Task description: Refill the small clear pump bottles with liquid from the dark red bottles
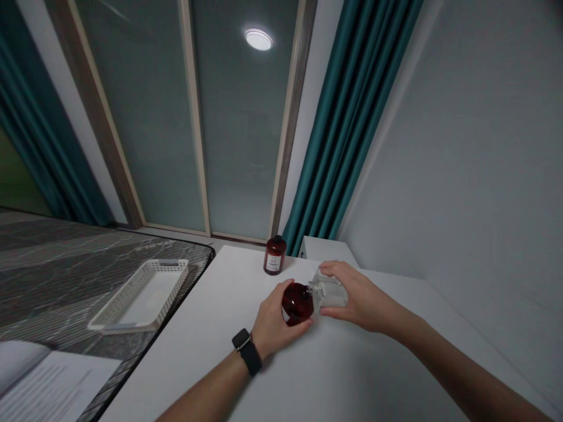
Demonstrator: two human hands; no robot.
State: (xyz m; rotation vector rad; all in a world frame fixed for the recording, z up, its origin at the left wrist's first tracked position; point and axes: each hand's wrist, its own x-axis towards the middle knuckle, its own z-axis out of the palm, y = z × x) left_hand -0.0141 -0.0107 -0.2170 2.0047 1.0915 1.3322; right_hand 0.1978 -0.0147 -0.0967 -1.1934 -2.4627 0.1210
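Observation:
My left hand (pixel 276 322), with a black watch at the wrist, is wrapped round a dark red-brown bottle (pixel 297 303) on the white table. In my right hand (pixel 352 296) is a clear square glass bottle (pixel 329 291), tipped on its side. The glass bottle's neck meets the mouth of the brown bottle; whether liquid is passing between them cannot be made out. A second brown bottle (pixel 274 255) with a black cap and a white label stands upright behind my hands.
A white perforated basket (pixel 169 293) and an open book (pixel 61 381) lie on the dark patterned surface to the left. The white table (pixel 211 328) meets the wall at right. A small white cabinet (pixel 329 249) stands behind it, near the teal curtain (pixel 338 129).

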